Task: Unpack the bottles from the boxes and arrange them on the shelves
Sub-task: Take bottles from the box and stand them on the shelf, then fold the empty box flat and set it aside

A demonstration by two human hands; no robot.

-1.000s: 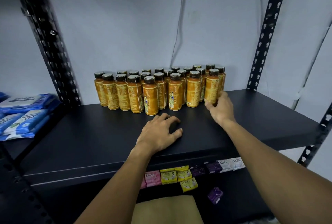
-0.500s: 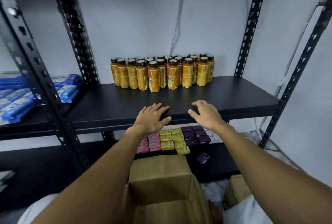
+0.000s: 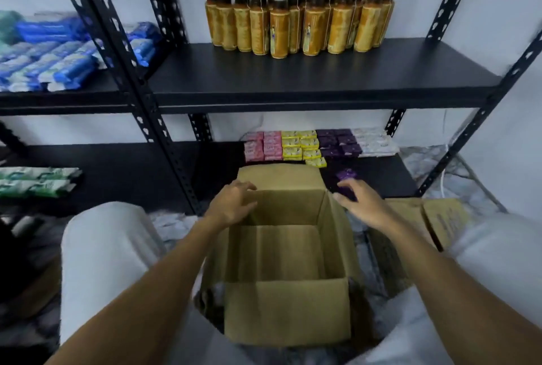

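Head view: the orange bottles (image 3: 299, 21) with dark caps stand upright in a tight cluster of rows at the far side of the upper black shelf (image 3: 322, 77), close to the white wall. The near part of that shelf board is bare black.

Below and nearer, an open cardboard box (image 3: 287, 312) sits between the person's knees, flaps up, its bare cardboard bottom showing. The left hand (image 3: 231, 206) is at the box's far left corner, fingers loosely curled over the rim and holding nothing; whether it touches the cardboard is lost in blur. The right hand (image 3: 363, 206) is just outside the box's far right wall, fingers relaxed and slightly spread, also holding nothing.

On the lower shelf (image 3: 381, 171) beyond the box lie rows of small soap packs (image 3: 302, 146), pink, yellow, purple and white from left to right, with one loose purple pack (image 3: 346, 174) nearer. A second cardboard box (image 3: 440, 218) lies to the right on the floor. Blue packets (image 3: 58, 62) are stacked on the left unit's upper shelf, green packets (image 3: 35, 181) below them.
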